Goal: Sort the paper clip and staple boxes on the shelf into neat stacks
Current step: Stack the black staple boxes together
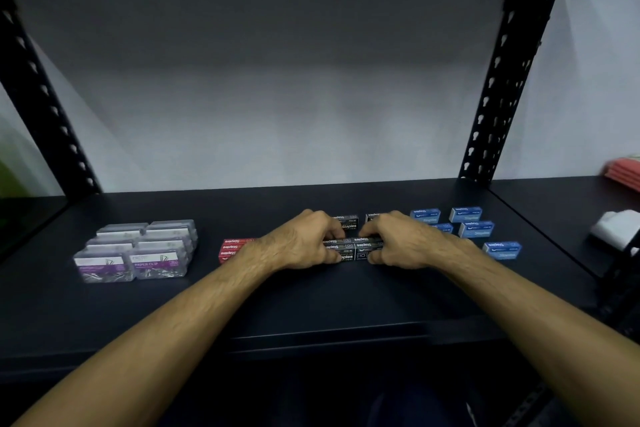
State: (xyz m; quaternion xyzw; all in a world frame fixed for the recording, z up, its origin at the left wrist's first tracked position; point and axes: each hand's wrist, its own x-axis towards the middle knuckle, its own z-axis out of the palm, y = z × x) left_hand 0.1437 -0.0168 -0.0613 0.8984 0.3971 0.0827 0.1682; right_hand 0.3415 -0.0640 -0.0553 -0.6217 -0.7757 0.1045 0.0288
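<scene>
Black staple boxes point(351, 248) sit in low stacks at the middle of the dark shelf point(311, 298). My left hand point(304, 241) grips the left stack, fingers curled over its top. My right hand point(401, 241) grips the right stack the same way. More black boxes point(346, 221) lie just behind. Red staple boxes point(231, 249) are stacked to the left, partly hidden by my left wrist. Clear paper clip boxes point(136, 250) stand in neat stacks at far left. Several blue staple boxes point(474, 227) lie scattered at right.
Black perforated uprights point(498, 97) frame the shelf on both sides, with a grey wall behind. A red folded item point(623, 172) and a white object point(616, 227) lie on the neighbouring shelf at right. The shelf's front edge runs below my forearms.
</scene>
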